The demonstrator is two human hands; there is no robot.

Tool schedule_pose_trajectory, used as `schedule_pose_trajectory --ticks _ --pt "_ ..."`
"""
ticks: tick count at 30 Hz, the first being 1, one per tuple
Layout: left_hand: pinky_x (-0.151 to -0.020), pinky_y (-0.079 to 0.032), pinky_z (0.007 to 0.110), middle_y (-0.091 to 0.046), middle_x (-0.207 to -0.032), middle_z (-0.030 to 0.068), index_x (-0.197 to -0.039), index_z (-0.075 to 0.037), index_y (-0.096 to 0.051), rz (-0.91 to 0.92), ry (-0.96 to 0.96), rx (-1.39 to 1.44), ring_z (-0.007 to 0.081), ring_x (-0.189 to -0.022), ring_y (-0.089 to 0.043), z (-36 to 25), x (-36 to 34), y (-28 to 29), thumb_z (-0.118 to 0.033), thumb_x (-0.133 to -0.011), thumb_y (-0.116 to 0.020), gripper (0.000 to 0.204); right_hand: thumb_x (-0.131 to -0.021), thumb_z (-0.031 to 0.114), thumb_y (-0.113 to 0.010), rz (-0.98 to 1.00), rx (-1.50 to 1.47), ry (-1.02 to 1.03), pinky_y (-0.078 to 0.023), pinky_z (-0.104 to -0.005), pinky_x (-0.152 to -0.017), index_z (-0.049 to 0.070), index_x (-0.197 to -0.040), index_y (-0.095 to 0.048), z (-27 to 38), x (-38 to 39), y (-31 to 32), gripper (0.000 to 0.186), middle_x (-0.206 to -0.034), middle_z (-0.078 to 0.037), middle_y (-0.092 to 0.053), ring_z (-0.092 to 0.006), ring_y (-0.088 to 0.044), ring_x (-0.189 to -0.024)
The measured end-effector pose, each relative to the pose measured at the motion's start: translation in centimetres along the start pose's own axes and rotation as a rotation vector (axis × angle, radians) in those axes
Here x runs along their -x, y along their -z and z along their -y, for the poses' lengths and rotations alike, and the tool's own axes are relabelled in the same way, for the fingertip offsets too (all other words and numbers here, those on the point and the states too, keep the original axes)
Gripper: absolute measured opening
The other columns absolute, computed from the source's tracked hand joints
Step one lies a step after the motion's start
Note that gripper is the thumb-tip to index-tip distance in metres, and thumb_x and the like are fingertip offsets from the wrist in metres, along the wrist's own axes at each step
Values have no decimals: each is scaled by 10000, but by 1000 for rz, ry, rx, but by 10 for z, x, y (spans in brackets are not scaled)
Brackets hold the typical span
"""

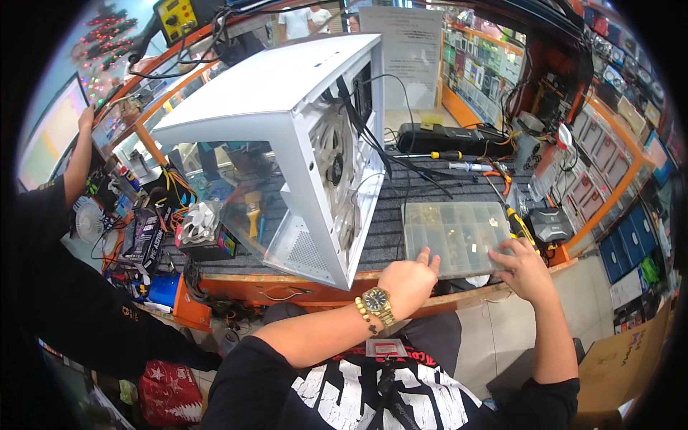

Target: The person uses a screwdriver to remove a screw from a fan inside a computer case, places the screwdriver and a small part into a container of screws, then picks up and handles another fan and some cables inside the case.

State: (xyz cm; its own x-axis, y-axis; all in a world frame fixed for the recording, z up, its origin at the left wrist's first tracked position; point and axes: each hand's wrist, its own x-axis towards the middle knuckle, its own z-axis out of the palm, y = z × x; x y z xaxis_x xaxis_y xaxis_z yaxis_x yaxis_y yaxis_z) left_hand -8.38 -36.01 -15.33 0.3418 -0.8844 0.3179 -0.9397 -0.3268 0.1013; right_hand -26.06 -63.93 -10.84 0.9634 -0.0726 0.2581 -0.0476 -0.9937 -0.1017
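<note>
White computer case [287,136] stands on the bench mat just left of your clear compartment box [459,236]; your left hand [407,283] rests loosely curled on its near edge, gripping nothing; your right hand [522,269] lies open-fingered on its lid; the box overhangs the bench edge [301,283]; uneven pressure could tip it and spill screws.

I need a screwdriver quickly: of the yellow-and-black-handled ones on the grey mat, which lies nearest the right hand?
The yellow-and-black-handled screwdriver along the clear plastic parts box, just above the right hand. The other screwdriver lies farther back, by the black power supply.
</note>
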Motion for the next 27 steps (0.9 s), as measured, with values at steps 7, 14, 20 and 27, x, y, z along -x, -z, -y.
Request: schedule_pose_trajectory --ticks 7,14,20,27 --pt "-618 -660 419 -688 -1360 386 -1333 75 -705 0 -53 -97 317 -716 -803 -8 -1 -7 -110 -930 -613 454 -734 158 -923 -57 163 91 -603 -441 -907 175 -1274 -792 13 2 0 556 -1222 -50 -690 -319 -651 -1077" --pt "-538 -642 421 -679 -1285 453 -1272 132 -710 -77 -114 -129 336 -693 -804 -8 -6 -17 -92 -909 -631 434 -760 118 -893 -162 191 90 -602 -439 -910 132 -1264 -774 12 2 -12 518 -1221 -69 -680 -331 -650 -1075" --pt "-585 -657 399 -697 -1255 446 -1263 125 -724 -77 -141 -144 348 -760 -815 -1 -12 -15 -101 -909 -653 426 -763 145 -917 -505 -104 6 -563 -483 -903 47 -1125 -772 59 22 -56 402 -1085 -147 -686 -375 -664 -1063" --pt "-666 -659 401 -632 -1467 349 -1545 -35 -572 -48 -22 -296 324 -917 -789 -9 -19 -25 -170 -949 -668 618 -741 413 -954 -227 -31 -134 -479 -506 -953 80 -911 -716 105 44 -87 444 -940 -135 -714 -378 -666 -982"
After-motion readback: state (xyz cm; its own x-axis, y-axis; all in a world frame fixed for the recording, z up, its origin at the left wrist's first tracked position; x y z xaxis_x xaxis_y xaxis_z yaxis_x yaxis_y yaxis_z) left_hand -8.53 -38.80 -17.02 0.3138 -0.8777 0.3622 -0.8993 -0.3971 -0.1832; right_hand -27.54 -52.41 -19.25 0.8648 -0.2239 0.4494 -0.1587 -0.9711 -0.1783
